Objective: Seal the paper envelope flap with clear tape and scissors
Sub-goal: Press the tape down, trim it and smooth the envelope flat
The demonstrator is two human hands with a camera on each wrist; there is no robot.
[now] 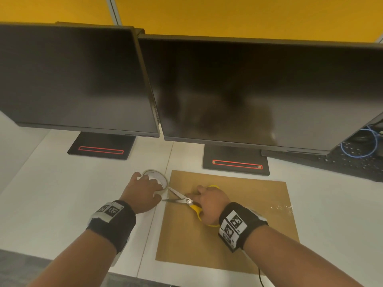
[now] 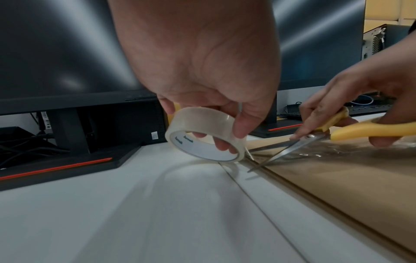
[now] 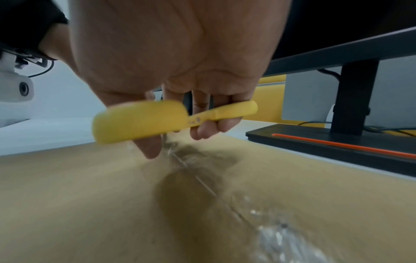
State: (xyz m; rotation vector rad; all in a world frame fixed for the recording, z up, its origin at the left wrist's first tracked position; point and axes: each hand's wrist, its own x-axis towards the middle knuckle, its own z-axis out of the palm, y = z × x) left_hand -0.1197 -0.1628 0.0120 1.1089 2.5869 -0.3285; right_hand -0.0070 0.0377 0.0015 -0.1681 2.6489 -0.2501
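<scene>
The left hand [image 2: 202, 71] pinches the tape roll [image 2: 206, 137], tilted just off the envelope's [image 1: 238, 208] left edge on the desk [image 1: 62, 193]. The right hand [image 1: 209, 206], fingers curled through yellow handles, holds the scissors [image 2: 292, 146] with both blades parted around the strip. If that strip slackens, I judge the blades may fold it or nick the paper.

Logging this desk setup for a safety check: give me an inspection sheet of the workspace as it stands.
Surface: white desk, seam running beside the envelope.
Job's things: brown envelope lies flat, clear tape strip across it; tape roll lifted at its left edge; yellow scissors, blades open at the tape.
Clutter: nothing seen.
Grips: left hand holds the roll; right hand holds the scissors.
Cables: blue cable far right.
Surroundings: two dark monitors, keyboard, yellow wall.
</scene>
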